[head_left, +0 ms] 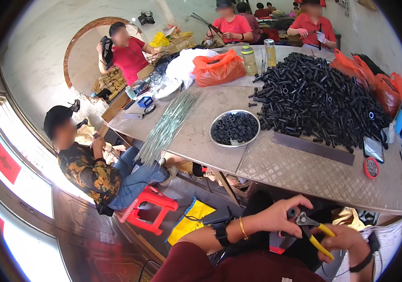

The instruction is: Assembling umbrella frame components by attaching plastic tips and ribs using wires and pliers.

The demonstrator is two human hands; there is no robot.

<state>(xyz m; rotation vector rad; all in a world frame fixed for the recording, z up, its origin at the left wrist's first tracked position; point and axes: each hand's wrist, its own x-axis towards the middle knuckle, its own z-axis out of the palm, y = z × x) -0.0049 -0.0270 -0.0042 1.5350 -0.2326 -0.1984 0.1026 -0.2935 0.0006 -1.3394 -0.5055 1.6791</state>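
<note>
Near the lower edge, my left hand (278,216) pinches a small black tubular part (293,212) between thumb and fingers. My right hand (349,238) grips pliers with yellow handles (321,238). Their metal jaws are right at the black part; whether they bite on it or on something small there is too fine to tell. Both hands are over my lap, just off the table's near edge. Across the table lies a large heap of similar black parts (313,94). A round metal bowl (217,140) of small black rings stands left of the heap.
A dark metal strip (313,149) lies before the heap, with a phone (374,149) and a small red dish (371,175) at its right. Thin metal rods (165,127) jut over the table's left edge. A red stool (151,207) is on the floor. Several people sit around.
</note>
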